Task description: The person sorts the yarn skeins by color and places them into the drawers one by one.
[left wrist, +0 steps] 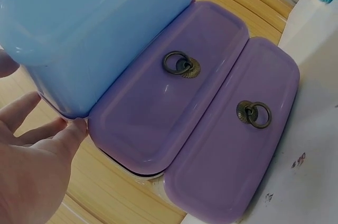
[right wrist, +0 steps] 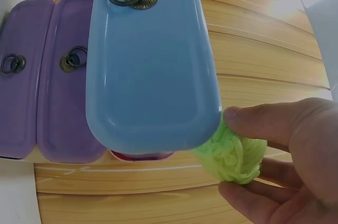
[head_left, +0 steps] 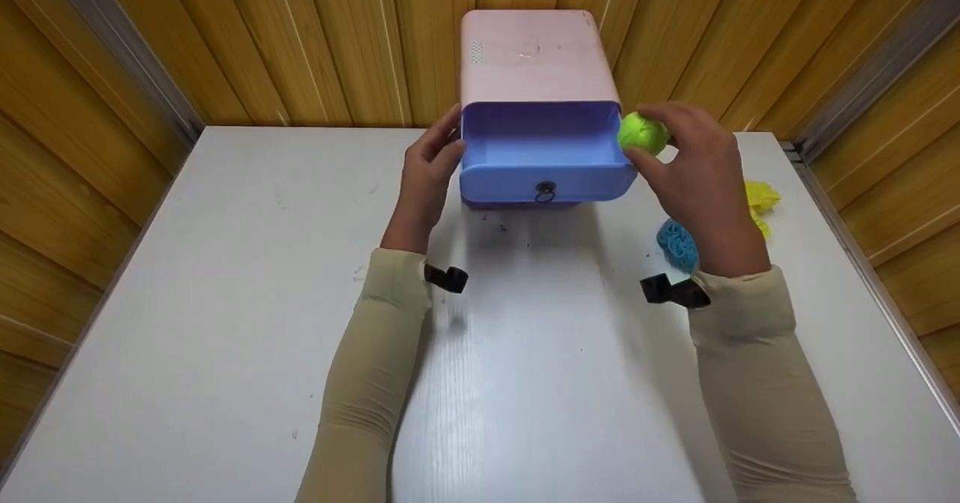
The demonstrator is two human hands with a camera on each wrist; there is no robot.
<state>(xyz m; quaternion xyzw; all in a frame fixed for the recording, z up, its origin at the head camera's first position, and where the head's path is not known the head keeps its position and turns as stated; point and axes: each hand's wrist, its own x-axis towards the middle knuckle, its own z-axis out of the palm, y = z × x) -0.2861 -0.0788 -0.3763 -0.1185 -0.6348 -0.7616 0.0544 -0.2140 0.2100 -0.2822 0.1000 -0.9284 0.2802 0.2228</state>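
A pink drawer cabinet (head_left: pixel 536 53) stands at the back of the white table with its blue top drawer (head_left: pixel 551 182) pulled out; the visible inside of that drawer is bare. Two purple drawers (left wrist: pixel 169 86) below it are closed, each with a ring pull. My left hand (head_left: pixel 429 173) rests on the cabinet's left side, thumb at its front edge and fingers loosely extended. At the drawer's right corner, my right hand (head_left: pixel 701 173) pinches a lime-green ball of yarn (right wrist: pixel 232 152) between thumb and fingers. The ball is beside the drawer wall, outside it.
Right of the cabinet lie a blue ball of yarn (head_left: pixel 677 244) and a yellow bundle (head_left: pixel 762 197), both partly hidden by my right arm. A wood-panelled wall (head_left: pixel 360 46) rises close behind the cabinet. Small dark specks (head_left: pixel 502 227) dot the table (head_left: pixel 247 263).
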